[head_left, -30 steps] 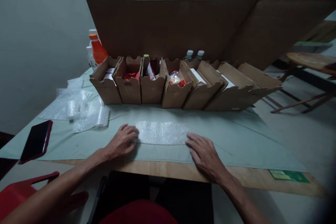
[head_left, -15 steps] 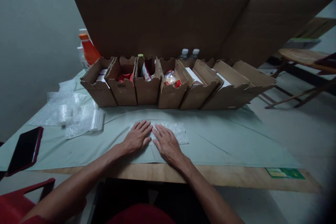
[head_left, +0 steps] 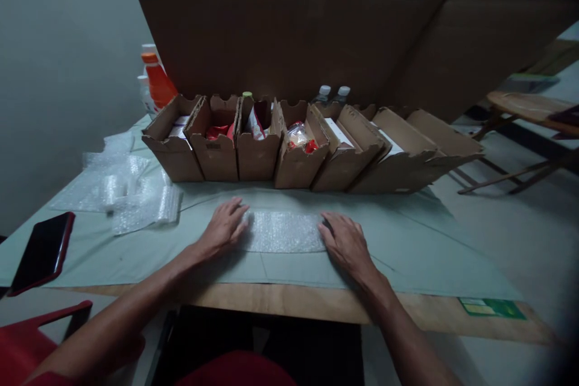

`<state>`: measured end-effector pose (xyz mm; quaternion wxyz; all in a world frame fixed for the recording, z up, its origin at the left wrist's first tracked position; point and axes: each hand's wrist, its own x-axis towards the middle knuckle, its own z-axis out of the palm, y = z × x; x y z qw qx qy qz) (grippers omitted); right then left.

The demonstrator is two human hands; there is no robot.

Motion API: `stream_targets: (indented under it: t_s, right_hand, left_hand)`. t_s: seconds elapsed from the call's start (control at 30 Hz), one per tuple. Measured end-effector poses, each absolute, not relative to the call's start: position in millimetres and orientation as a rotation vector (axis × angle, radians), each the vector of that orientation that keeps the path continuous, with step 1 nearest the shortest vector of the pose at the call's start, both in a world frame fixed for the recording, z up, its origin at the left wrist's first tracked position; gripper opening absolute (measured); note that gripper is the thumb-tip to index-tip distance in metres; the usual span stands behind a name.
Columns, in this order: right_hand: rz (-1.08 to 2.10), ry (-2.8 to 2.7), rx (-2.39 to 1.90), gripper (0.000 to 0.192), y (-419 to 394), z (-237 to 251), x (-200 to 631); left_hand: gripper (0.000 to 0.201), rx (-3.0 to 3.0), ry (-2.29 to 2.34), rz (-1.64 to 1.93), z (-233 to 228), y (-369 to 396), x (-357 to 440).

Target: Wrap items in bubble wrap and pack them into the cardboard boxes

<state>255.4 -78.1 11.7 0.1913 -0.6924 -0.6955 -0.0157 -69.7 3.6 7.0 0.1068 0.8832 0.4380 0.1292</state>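
Phone: a dark flat phone in a red case [head_left: 43,251] lies at the near left edge of the pale green cloth [head_left: 425,241] covering the table.
Spare wrap: a loose heap of clear bubble wrap pieces [head_left: 129,193] sits left of centre, well apart from the hands.
Left hand: the left hand [head_left: 222,228] lies flat and unclenched, fingers spread on the left end of the sheet, grasping nothing.
Sheet: a clear rectangular bubble wrap sheet [head_left: 283,231] lies flat on the cloth, near the table's front edge, between the two hands.
Handling: it looks very light, soft and limp, likely to slide on cloth; best taken by pinching an edge or corner.
Right hand: the right hand [head_left: 346,243] rests open, palm down, on the sheet's right end.
Boxes: a row of open brown cardboard boxes [head_left: 298,148] stands farther back, holding small packets.
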Motion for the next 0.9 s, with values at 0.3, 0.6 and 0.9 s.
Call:
stream_targets:
  t_s: [0.3, 0.6, 0.9]
  right_hand:
    - [0.099, -1.885, -1.868, 0.022, -78, -5, 237]
    - [0.298, -1.617, -1.766, 0.031, -102, 27, 246]
    - [0.269, -1.783, -1.540, 0.051, -25, 36, 200]
  left_hand:
    - [0.013, 2.442, 1.503, 0.198, 22, 12, -69]
    - [0.057, 2.064, 1.418, 0.380, 35, -59, -86]
    - [0.057, 1.218, 1.140, 0.561, 32, -138, -59]
